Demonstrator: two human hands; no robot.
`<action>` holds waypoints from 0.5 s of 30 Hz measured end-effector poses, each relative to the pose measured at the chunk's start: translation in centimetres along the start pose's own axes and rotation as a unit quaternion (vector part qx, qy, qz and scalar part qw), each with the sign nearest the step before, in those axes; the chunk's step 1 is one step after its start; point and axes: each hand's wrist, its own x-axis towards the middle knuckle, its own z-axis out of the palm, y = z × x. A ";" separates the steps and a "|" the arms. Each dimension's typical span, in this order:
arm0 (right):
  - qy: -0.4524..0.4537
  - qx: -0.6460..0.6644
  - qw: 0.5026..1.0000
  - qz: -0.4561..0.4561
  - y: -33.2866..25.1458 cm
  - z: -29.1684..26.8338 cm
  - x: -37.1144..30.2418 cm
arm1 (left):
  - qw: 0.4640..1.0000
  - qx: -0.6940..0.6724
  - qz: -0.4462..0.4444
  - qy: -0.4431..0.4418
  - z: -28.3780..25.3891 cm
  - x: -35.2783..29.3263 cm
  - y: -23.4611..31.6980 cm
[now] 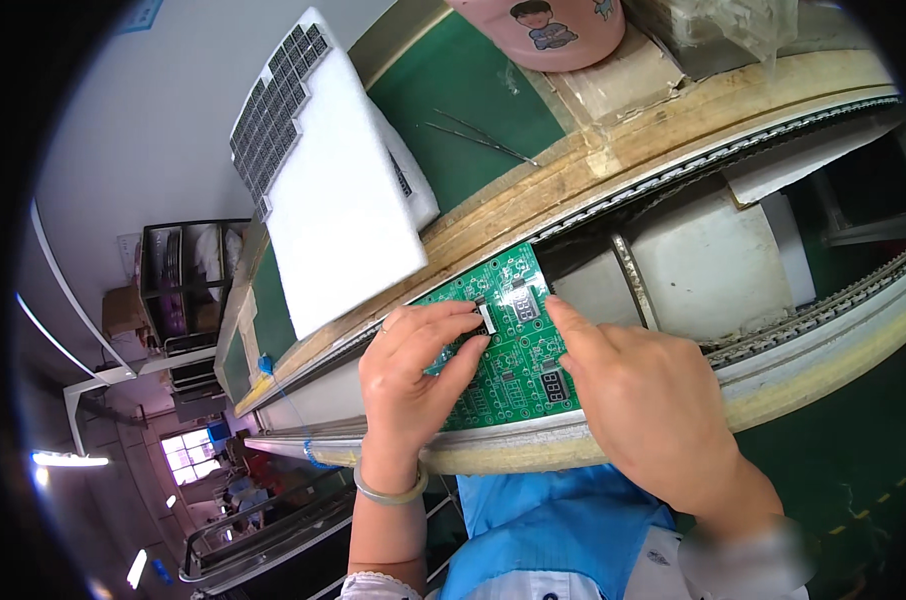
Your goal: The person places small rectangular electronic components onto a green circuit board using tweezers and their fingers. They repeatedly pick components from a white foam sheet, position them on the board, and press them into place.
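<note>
1. A green circuit board lies flat across the two rails of a conveyor line, just in front of the person's body, with small digit displays and other parts on its upper face
2. The left hand rests on the board's left part; its thumb and forefinger are pinched narrowly on a small white component near the board's upper middle, and a pale bangle sits on that wrist
3. The right hand lies over the board's right edge, fingers loosely extended; its forefinger tip presses down beside one of the displays and it grips nothing
4. Beyond the line, on the green counter, lies a white foam sheet over a tray of dark parts, with thin tweezers near it and a pink container at the far edge
5. Judged from its look, the board is light, stiff and thin but fragile: the soldered parts and display faces could suffer from pressure, so it is best held by its bare edges
6. The white component seems tiny and easy to drop; a fingertip pinch on its sides looks right
</note>
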 end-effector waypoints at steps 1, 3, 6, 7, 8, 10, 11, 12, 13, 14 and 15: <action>-0.003 0.005 1.000 0.012 -0.1 0.0 0.0 | 1.000 0.002 0.006 -0.002 0.0 0.1 0.0; 0.000 0.010 1.000 0.007 0.0 0.1 0.0 | 1.000 0.006 0.019 -0.004 0.0 0.4 -0.1; 0.006 0.010 1.000 -0.002 0.1 0.3 0.0 | 0.999 0.027 0.041 -0.004 0.1 0.5 -0.2; 0.008 0.009 1.000 -0.006 0.1 0.3 0.0 | 0.998 0.032 0.046 -0.007 0.1 0.5 -0.2; 0.008 -0.002 1.000 -0.013 0.2 0.3 0.0 | 0.998 0.037 0.052 -0.010 0.0 0.5 -0.3; 0.006 -0.025 0.999 -0.028 0.2 0.1 0.1 | 0.997 0.044 0.067 -0.018 -0.1 0.8 -0.4; 0.005 -0.027 0.999 -0.027 0.2 0.1 0.1 | 0.996 0.047 0.077 -0.023 -0.2 1.0 -0.4; 0.004 -0.029 0.999 -0.027 0.2 0.1 0.1 | 0.995 0.049 0.086 -0.029 -0.4 1.2 -0.4; 0.003 -0.030 0.999 -0.027 0.2 0.1 0.1 | 0.994 0.055 0.091 -0.035 -0.5 1.3 -0.4; 0.005 -0.028 0.999 -0.026 0.1 0.1 0.1 | 0.993 0.061 0.095 -0.042 -0.7 1.5 -0.4; 0.007 -0.027 0.999 -0.024 0.1 0.2 0.1 | 0.992 0.065 0.101 -0.048 -0.7 1.6 -0.4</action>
